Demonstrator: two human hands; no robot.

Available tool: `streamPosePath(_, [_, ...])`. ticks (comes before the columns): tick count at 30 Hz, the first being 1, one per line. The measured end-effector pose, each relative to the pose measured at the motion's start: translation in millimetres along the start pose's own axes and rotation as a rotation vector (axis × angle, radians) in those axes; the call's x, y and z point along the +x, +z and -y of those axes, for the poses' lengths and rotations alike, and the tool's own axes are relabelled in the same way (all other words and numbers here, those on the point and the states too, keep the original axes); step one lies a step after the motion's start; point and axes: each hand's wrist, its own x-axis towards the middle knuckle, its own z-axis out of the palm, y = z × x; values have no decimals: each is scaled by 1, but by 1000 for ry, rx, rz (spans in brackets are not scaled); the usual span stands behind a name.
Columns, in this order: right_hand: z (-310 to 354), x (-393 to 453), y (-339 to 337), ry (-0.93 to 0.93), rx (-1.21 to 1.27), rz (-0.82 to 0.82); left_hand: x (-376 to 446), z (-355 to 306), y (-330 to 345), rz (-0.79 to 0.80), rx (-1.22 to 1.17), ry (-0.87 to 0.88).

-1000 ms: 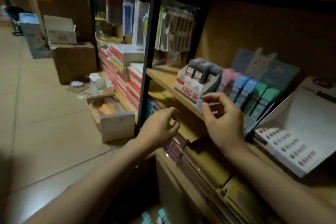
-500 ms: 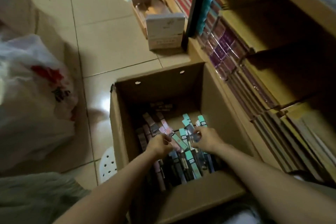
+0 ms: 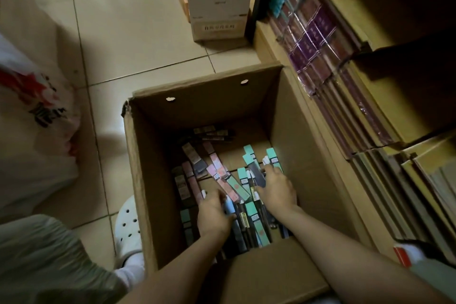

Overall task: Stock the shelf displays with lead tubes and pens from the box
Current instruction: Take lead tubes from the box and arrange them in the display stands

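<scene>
both hands are down inside the box (image 3: 148, 155), an open cardboard one standing on the tiled floor (image 3: 123, 32) just beside the shelf (image 3: 370, 131). the bottom of the box is strewn with packs (image 3: 248, 181), long narrow carded ones in teal, pink and dark colours, lying every which way.

the left hand (image 3: 213, 215) is curled round a pale blue pack (image 3: 229, 207) near the middle of the heap, fingers wrapped over its top end. the right hand (image 3: 277, 189) lies on the packs toward the right wall of the box, fingers bent and spread over a dark pack and a teal one; i cannot tell whether it has hold of any or only presses on them.

the shelf's low tiers are packed with wrapped notebooks (image 3: 315, 39), purple and maroon spines outward. a small white carton (image 3: 218, 5) stands on the floor beyond the box. a white plastic bag (image 3: 32, 118) with red print slumps at the left, and a white holed shoe (image 3: 129, 227) touches the box's left side.
</scene>
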Motion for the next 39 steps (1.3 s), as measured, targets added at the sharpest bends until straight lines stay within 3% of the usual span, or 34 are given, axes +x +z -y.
streamPosePath(9, [0, 4, -7, 59, 86, 39, 17, 4, 5, 7, -214, -98])
streamPosePath(15, [-2, -1, -13, 257, 514, 143, 7, -9, 7, -69, -498, -165])
streamPosePath(22, [14, -19, -18, 267, 960, 390, -4, -23, -7, -86, -892, -171])
streamPosePath(30, [32, -28, -13, 87, 819, 425, -3, -26, -14, -45, -994, -65])
streamPosePath(33, [40, -16, -15, -3, 743, 420, -1, -25, -15, -121, -1081, -124])
streamPosePath(39, [67, 39, -1, 55, 490, 125, 15, -25, -20, -257, -1211, -277])
